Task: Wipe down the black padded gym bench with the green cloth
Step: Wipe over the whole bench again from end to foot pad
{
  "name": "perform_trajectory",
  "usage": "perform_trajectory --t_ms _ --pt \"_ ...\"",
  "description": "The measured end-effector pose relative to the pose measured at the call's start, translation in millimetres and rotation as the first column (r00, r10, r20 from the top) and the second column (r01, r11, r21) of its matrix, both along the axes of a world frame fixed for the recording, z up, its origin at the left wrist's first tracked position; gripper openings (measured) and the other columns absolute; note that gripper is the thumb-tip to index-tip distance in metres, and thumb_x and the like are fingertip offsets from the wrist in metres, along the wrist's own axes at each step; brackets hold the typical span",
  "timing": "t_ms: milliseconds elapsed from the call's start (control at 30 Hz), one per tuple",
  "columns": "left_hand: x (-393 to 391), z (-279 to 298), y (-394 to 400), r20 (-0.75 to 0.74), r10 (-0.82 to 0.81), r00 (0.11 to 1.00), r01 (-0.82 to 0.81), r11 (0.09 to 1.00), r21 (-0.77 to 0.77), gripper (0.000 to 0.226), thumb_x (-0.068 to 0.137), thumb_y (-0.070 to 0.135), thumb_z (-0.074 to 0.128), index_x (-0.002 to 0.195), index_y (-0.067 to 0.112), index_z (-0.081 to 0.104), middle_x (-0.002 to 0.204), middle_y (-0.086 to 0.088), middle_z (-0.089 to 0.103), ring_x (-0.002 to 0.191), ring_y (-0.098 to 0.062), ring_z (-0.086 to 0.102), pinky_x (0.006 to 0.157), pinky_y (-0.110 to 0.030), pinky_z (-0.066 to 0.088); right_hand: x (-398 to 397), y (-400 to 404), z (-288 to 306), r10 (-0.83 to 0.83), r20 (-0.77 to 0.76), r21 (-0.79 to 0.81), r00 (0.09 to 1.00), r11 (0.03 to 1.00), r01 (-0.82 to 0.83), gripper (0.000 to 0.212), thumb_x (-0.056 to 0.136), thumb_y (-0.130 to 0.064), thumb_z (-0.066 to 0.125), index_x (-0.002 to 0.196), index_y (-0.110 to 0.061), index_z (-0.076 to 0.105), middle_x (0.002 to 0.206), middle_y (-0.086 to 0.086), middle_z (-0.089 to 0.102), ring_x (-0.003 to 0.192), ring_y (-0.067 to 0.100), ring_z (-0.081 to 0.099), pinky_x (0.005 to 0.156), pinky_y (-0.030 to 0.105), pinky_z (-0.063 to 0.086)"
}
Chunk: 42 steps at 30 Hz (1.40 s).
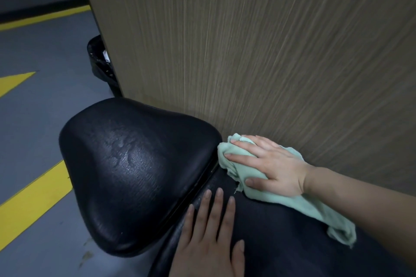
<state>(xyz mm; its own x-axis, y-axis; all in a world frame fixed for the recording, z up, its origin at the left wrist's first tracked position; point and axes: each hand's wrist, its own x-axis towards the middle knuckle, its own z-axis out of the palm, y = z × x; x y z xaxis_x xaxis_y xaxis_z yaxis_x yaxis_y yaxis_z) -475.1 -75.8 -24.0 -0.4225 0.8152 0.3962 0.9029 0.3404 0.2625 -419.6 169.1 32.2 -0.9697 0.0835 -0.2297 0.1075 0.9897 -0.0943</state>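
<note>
Grey flooring with yellow stripes filled the left of my view, and a black bin, I think a lined one though it was half hidden, stood behind the edge of the wood-grain panel. Next came the black padded bench, its wide seat pad gleaming with damp patches, a seam dividing it from the longer pad nearer me. I saw my left hand lying flat on that nearer pad, fingers straight and together, holding nothing, fingertips just short of the seam. Further right, my right hand pressed the green cloth onto the pad beside the panel, fingers spread and straight over the bunched fabric, not clenched. The cloth's loose tail trailed back under my forearm toward the pad's right edge.
</note>
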Motion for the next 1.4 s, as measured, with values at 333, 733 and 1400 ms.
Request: perform_trajectory --t_ms 333,733,1400 --pt "-2.2 -1.8 1.7 -0.01 -0.01 1.0 0.01 1.0 -0.009 0.072 0.067 0.048 0.044 0.133 0.018 0.047 0.135 -0.007 0.057 0.128 -0.022 0.043 0.107 -0.039 0.02 -2.5 18.7 5.1 -0.045 0.071 -0.04 0.996 0.998 0.047 0.057 0.083 -0.074 0.013 0.135 -0.069 -0.01 0.158 -0.013 0.009 0.132 0.016 0.027 0.112 0.036 0.028" --pt "-4.0 -6.0 1.4 -0.044 -0.01 0.999 0.01 1.0 -0.018 0.072 0.068 0.048 0.045 0.135 0.021 0.047 0.14 -0.007 0.054 0.135 -0.021 0.033 0.109 -0.039 0.02 7.4 14.0 5.6 -0.181 0.034 -0.096 0.983 0.978 0.183 0.061 0.072 -0.084 0.003 0.126 -0.074 -0.021 0.136 -0.009 0.03 0.121 0.017 0.04 0.1 0.035 0.038" --pt "-4.1 -2.2 2.2 -0.015 -0.015 1.0 0.014 0.998 -0.06 0.072 0.066 0.048 0.044 0.134 0.022 0.047 0.137 -0.007 0.056 0.129 -0.023 0.043 0.108 -0.039 0.02 -23.2 14.8 7.3 0.031 0.034 -0.032 0.999 0.999 -0.03 0.07 0.081 -0.077 0.012 0.147 -0.054 0.007 0.13 -0.007 0.037 0.115 0.016 0.038 0.098 0.035 0.038"
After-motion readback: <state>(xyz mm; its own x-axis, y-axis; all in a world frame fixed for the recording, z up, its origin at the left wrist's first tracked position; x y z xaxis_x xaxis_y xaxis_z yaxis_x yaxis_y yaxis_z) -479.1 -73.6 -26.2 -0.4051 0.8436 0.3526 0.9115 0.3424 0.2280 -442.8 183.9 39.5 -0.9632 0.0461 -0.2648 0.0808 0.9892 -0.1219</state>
